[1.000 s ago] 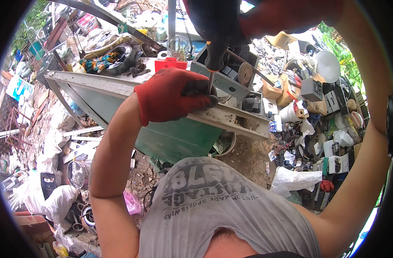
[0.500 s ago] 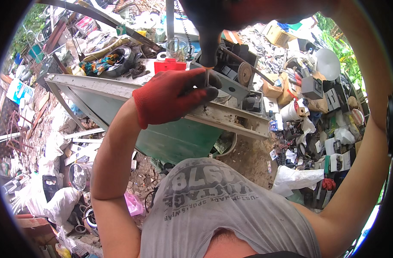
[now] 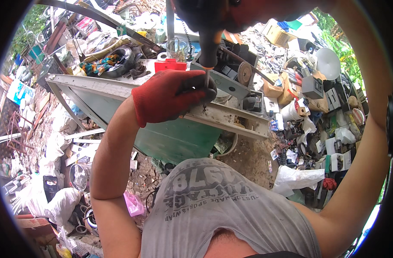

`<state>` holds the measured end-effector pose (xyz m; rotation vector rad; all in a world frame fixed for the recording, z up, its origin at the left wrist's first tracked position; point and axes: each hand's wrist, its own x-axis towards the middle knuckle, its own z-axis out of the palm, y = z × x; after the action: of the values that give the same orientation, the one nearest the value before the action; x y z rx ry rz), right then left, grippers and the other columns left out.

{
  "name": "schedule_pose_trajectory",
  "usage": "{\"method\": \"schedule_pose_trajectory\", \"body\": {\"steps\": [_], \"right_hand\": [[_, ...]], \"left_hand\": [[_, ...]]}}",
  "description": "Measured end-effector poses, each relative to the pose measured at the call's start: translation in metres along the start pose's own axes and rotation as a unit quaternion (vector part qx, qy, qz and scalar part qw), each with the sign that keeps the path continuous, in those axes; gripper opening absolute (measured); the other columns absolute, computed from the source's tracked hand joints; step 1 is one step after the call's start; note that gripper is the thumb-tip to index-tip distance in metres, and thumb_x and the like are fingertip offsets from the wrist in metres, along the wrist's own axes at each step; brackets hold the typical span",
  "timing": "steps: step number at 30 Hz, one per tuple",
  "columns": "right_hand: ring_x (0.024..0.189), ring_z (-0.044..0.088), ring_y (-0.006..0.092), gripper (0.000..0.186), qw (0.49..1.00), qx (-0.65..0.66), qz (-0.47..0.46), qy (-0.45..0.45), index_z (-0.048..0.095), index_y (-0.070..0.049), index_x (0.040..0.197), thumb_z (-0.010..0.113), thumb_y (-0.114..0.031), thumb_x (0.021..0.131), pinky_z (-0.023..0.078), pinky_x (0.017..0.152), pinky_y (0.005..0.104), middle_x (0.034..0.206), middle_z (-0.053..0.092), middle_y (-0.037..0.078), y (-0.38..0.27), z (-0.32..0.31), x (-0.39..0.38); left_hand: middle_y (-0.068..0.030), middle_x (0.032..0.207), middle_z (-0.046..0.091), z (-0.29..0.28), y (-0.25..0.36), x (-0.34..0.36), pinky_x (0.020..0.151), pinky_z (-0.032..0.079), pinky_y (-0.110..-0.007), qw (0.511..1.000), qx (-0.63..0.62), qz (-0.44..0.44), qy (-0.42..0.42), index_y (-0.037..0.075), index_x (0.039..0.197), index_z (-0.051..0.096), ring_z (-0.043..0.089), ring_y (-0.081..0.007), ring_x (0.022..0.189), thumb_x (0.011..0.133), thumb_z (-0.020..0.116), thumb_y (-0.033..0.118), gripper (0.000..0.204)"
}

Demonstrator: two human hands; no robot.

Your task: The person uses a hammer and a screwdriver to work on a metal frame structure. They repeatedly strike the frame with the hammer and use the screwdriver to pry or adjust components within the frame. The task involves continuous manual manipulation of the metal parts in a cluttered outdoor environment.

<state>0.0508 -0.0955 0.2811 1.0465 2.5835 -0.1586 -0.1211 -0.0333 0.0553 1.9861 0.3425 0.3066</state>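
Observation:
My left hand (image 3: 173, 95), in a red glove, rests on the pale top rim of a green metal cabinet (image 3: 175, 137) and pinches the thin shaft of a screwdriver near its tip. My right hand (image 3: 231, 13), also red-gloved, is raised close to the camera at the top edge and grips the screwdriver (image 3: 209, 47) by its dark handle with an orange collar. The tool stands almost upright, with its tip on the rim next to my left fingers. A grey mechanism with a round pulley (image 3: 243, 74) sits on the cabinet just right of the tool.
A red box (image 3: 170, 65) and a clear glass jar (image 3: 177, 48) stand on the cabinet behind my left hand. Scrap appliances, cardboard boxes and a white lamp shade (image 3: 328, 63) crowd the right side. White sacks and rubble lie on the ground at left.
My left hand has shifted slightly along the rim and curled tighter round the screwdriver shaft. The right hand with the handle has risen closer to the top edge.

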Motion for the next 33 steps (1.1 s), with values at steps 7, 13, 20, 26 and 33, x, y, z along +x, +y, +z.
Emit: {"method": "schedule_pose_trajectory", "body": {"steps": [7, 13, 20, 26, 33], "right_hand": [[0.093, 0.067, 0.0225, 0.029, 0.997, 0.067, 0.012, 0.036, 0.063, -0.007, 0.124, 0.064, -0.019, 0.097, 0.055, 0.083, 0.0362, 0.102, 0.070, 0.011, -0.003, 0.010, 0.004], [0.088, 0.066, 0.0229, 0.029, 0.996, 0.061, 0.055, -0.025, 0.065, -0.004, 0.117, 0.060, -0.027, 0.098, 0.054, 0.078, 0.0393, 0.097, 0.070, 0.011, -0.001, -0.008, 0.001], [0.077, 0.064, 0.0172, 0.018, 0.999, 0.032, 0.019, -0.004, 0.068, -0.004, 0.088, 0.059, 0.006, 0.076, 0.051, 0.061, 0.0338, 0.089, 0.068, 0.008, -0.016, 0.004, -0.003], [0.072, 0.064, 0.0197, 0.024, 0.995, 0.036, 0.096, -0.001, 0.068, -0.005, 0.097, 0.058, 0.004, 0.078, 0.053, 0.060, 0.0365, 0.081, 0.067, 0.008, -0.025, -0.002, -0.003], [0.071, 0.065, 0.0188, 0.028, 0.946, -0.137, -0.070, 0.284, 0.068, -0.004, 0.105, 0.064, 0.003, 0.078, 0.054, 0.061, 0.0361, 0.091, 0.073, 0.007, 0.015, 0.027, -0.039]], "left_hand": [[-0.0084, 0.091, 0.072, -0.009, -0.012, -0.002, 0.074, 0.053, -0.029, 0.998, 0.055, 0.034, -0.007, 0.005, 0.108, 0.068, 0.065, -0.0112, 0.082, 0.100, 0.069, 0.019, 0.016], [-0.0056, 0.085, 0.070, -0.013, -0.021, -0.001, 0.070, 0.053, -0.030, 0.988, 0.130, 0.081, -0.006, 0.007, 0.104, 0.070, 0.064, -0.0124, 0.075, 0.093, 0.071, 0.017, 0.015], [-0.0030, 0.079, 0.066, -0.020, -0.002, 0.016, 0.062, 0.053, -0.029, 0.980, 0.175, 0.061, -0.077, 0.007, 0.096, 0.072, 0.064, -0.0116, 0.065, 0.086, 0.072, 0.015, 0.013], [-0.0036, 0.082, 0.068, -0.025, -0.004, 0.007, 0.062, 0.056, -0.030, 0.984, 0.160, 0.052, -0.055, 0.006, 0.100, 0.074, 0.066, -0.0129, 0.066, 0.087, 0.073, 0.014, 0.016], [-0.0066, 0.093, 0.072, -0.026, 0.001, 0.015, 0.074, 0.058, -0.033, 0.976, 0.200, -0.001, -0.091, 0.007, 0.100, 0.074, 0.070, -0.0176, 0.079, 0.088, 0.073, 0.014, 0.014]]}}
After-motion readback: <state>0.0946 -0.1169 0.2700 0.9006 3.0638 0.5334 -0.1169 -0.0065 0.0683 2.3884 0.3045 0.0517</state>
